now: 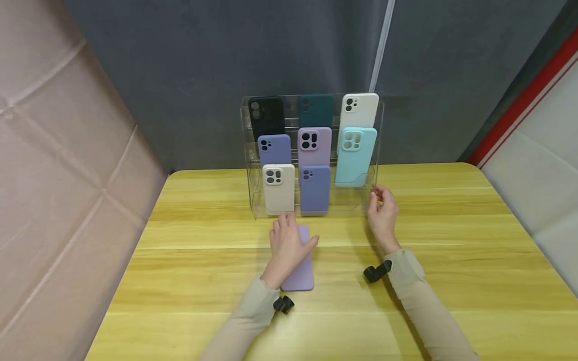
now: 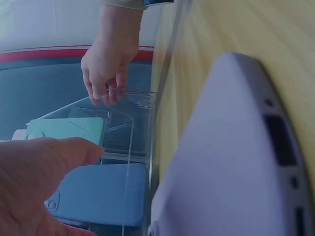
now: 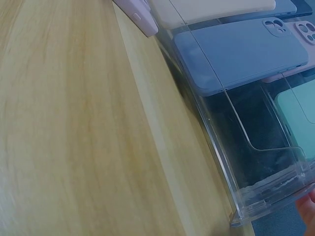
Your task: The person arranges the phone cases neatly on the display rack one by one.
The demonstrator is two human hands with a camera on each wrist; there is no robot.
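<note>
A clear acrylic stand (image 1: pixel 349 204) holds phone cases in stepped rows. My right hand (image 1: pixel 383 215) grips its front right corner with curled fingers; the left wrist view also shows that right hand (image 2: pixel 109 66) at the stand's edge. My left hand (image 1: pixel 286 245) is at the stand's front, below a white phone case (image 1: pixel 280 193), its thumb stretched out to the side. Under and beside that hand, a lilac phone case (image 1: pixel 302 276) lies on the table, partly covered. Whether the left fingertips touch the stand is hidden.
Beside the white case stands a periwinkle phone case (image 1: pixel 315 190). Behind are a turquoise case (image 1: pixel 354 160), a lilac case (image 1: pixel 321 150), another periwinkle case (image 1: pixel 276 150), and black (image 1: pixel 267 120), dark green (image 1: pixel 317 115) and white (image 1: pixel 361 113) ones. A grey curtain (image 1: pixel 203 90) hangs behind the wooden table (image 1: pixel 451 240).
</note>
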